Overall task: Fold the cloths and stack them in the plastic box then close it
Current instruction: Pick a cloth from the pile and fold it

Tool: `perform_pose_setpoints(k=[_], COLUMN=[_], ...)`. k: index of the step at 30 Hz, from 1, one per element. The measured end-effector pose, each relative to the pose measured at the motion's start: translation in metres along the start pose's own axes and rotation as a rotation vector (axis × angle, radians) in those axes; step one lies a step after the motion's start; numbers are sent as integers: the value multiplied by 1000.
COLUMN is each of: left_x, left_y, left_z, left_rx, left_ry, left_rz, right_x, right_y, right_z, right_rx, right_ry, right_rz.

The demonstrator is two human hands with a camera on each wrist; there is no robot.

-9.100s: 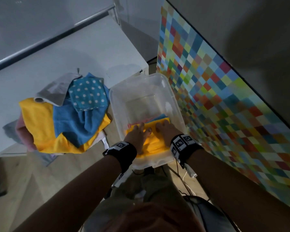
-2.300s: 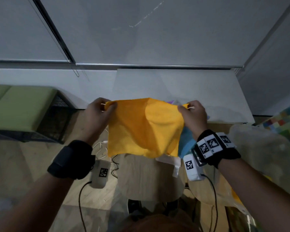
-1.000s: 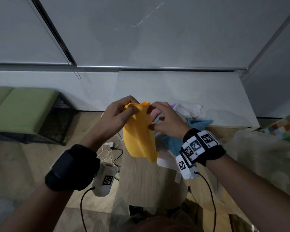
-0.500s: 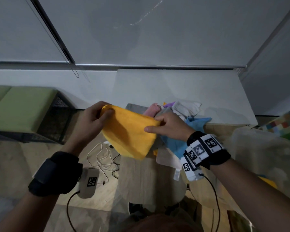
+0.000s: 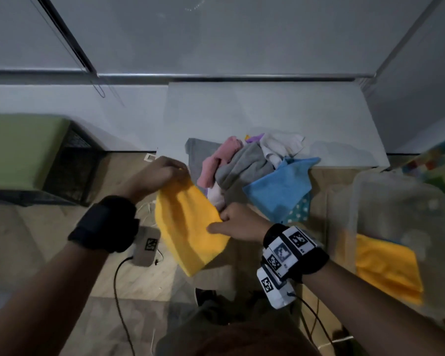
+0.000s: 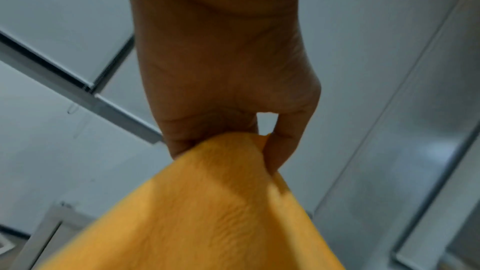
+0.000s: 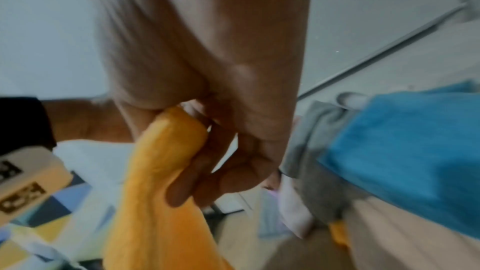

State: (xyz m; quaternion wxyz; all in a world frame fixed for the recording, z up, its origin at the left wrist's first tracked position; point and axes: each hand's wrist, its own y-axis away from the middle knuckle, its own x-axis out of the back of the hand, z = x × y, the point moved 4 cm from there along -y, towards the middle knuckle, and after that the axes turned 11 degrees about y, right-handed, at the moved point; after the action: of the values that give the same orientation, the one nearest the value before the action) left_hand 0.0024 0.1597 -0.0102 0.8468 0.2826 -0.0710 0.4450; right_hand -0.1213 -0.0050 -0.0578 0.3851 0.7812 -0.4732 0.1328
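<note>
A plain indoor room, likely a home or a small studio. A low white table [image 5: 267,116] stands against pale roller blinds [image 5: 216,34] at the far wall, a green cushioned bench [image 5: 18,147] sits far left, the floor [image 5: 36,253] is wood-look, and a multicoloured checked mat [image 5: 437,160] lies at the right.

Both hands raised, forearms extended forward. Left hand [image 5: 162,173] pinches yellow cloth [image 5: 190,227] corner, fingers curled; right hand [image 5: 238,222] grips its opposite edge, nearer body.
</note>
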Motion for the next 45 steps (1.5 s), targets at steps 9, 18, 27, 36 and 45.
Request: perform_pose_setpoints(k=[9, 18, 27, 36, 45], left_x=[-134, -212, -210, -176, -168], left_y=[-89, -115, -128, -105, -96], left_z=[-72, -80, -87, -144, -182], left_rx=[-77, -142, -307, -60, 156], left_ry=[-369, -321, -301, -356, -502], left_rz=[-56, -201, -177, -220, -166], right_x=[-44, -66, -66, -120, -139], right_y=[10, 45, 37, -8, -29], right_z=[145, 223, 219, 190, 187], right_rx=[-496, -564, -430, -218, -395], right_ry=[-188, -187, -248, -96, -161], right_rz=[513, 737, 582, 70, -66])
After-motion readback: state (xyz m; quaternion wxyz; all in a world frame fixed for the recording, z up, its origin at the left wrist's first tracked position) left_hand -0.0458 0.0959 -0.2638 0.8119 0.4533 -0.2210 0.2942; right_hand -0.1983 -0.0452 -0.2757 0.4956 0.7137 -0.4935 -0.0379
